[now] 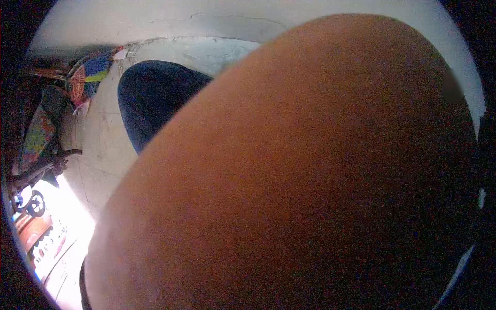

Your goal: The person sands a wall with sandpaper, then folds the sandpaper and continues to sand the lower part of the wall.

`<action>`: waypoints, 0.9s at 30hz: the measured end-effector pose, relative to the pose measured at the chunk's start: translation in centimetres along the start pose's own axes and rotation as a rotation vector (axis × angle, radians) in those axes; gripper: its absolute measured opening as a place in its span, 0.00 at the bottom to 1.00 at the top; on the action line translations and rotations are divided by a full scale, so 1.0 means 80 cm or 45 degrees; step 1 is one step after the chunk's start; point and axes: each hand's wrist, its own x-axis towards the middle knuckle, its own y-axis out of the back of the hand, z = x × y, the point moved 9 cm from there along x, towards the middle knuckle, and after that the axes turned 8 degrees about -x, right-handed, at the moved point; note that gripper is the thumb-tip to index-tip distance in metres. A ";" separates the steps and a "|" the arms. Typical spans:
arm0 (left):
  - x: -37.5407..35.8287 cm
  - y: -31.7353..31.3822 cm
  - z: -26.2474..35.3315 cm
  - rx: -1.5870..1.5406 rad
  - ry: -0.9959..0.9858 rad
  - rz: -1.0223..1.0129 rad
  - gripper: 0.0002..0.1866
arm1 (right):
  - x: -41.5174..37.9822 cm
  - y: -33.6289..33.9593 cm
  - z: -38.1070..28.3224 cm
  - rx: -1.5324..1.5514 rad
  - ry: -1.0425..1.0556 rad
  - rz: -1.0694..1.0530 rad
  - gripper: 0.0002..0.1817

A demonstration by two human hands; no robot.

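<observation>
A large, blurred stretch of bare skin (289,170) fills most of the head view, very close to the lens. It seems to be part of my right arm or hand, though I cannot make out which part. No fingers show, and anything they might hold is hidden. Behind its left edge is a rounded dark-clothed shape (155,98), which looks like a bent knee. My left hand does not appear.
Pale floor (103,144) meets a cracked light wall (170,18). At the left lie a multicoloured woven item (85,77) and a patterned fabric piece (39,137). Lower left, strong light surrounds a small dark wheel (36,204) and a reddish-brown object (33,227).
</observation>
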 end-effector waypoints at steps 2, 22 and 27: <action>-0.006 -0.012 -0.002 0.006 -0.010 0.003 0.20 | -0.006 -0.006 0.000 0.085 -0.090 -0.060 0.21; -0.570 -0.156 -0.297 -1.173 1.183 1.052 0.22 | -0.008 0.106 0.081 0.286 -0.183 0.651 0.17; -0.622 -0.210 -0.398 -0.156 1.469 0.658 0.27 | -0.004 0.157 0.106 0.539 -0.072 0.674 0.15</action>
